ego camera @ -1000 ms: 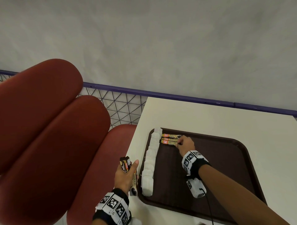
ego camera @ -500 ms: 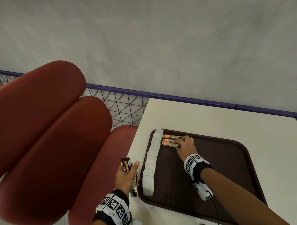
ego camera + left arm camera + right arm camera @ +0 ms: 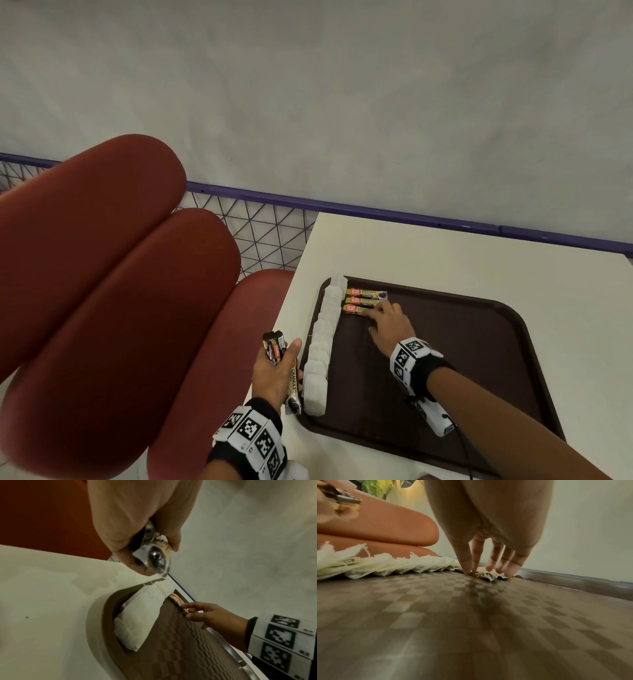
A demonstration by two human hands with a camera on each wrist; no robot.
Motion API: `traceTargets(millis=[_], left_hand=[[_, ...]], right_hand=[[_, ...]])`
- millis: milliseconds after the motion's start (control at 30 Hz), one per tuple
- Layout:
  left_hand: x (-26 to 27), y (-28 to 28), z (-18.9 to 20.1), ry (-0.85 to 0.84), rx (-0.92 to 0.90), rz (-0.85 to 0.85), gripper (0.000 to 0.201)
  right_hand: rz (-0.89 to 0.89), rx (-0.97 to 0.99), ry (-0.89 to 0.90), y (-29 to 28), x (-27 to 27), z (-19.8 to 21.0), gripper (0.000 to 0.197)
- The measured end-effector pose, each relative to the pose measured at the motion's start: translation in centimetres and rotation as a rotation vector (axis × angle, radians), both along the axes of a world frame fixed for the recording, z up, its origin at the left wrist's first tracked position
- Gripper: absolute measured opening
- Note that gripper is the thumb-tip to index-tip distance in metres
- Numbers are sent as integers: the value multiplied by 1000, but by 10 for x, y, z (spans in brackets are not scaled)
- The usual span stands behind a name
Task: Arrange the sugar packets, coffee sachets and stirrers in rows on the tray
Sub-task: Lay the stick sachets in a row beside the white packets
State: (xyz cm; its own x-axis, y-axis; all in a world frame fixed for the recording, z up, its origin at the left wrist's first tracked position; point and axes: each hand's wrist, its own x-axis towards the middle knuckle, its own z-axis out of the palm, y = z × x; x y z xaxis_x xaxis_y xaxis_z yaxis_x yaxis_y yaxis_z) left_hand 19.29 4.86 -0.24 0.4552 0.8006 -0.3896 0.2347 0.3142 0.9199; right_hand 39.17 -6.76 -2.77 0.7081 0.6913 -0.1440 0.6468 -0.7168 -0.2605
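Tray: the brown tray (image 3: 479, 359) lies on the cream table (image 3: 428, 250), its checkered floor mostly bare.
Sugar packets: a white row (image 3: 323, 342) runs along the tray's left edge, near to far, the packets overlapping.
Coffee sachets: three sticks (image 3: 363, 300) lie side by side at the far left corner, just right of the sugar.
Right hand: the right hand (image 3: 388, 325) is spread, fingertips (image 3: 467, 569) pressing down on the nearest stick; fingers straight, nothing grasped.
Left hand: the left hand (image 3: 275, 368), just left of the tray, is closed round a bundle of spare sachets (image 3: 275, 349), their ends poking out both sides of the fist.
Stirrers: none that I can make out.
Handling: the sticks look light, thin and glossy, likely to skid on the tray. I'd pinch each by its long edges near the middle, set it flat, then nudge it flush with fingertips. The sugar looks soft and easily shoved out of line.
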Motion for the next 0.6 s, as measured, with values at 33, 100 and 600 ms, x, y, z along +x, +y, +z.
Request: traceTargets(millis=[33, 100, 600], left_hand=[[0, 0, 0, 1, 3, 0, 24], [0, 0, 1, 3, 7, -1, 23], [16, -19, 10, -21, 127, 22, 29]], right_hand=[[-1, 10, 15, 0, 0, 1, 43], [-18, 65, 38, 0, -2, 3, 42], [215, 270, 782, -19, -122, 35, 24]])
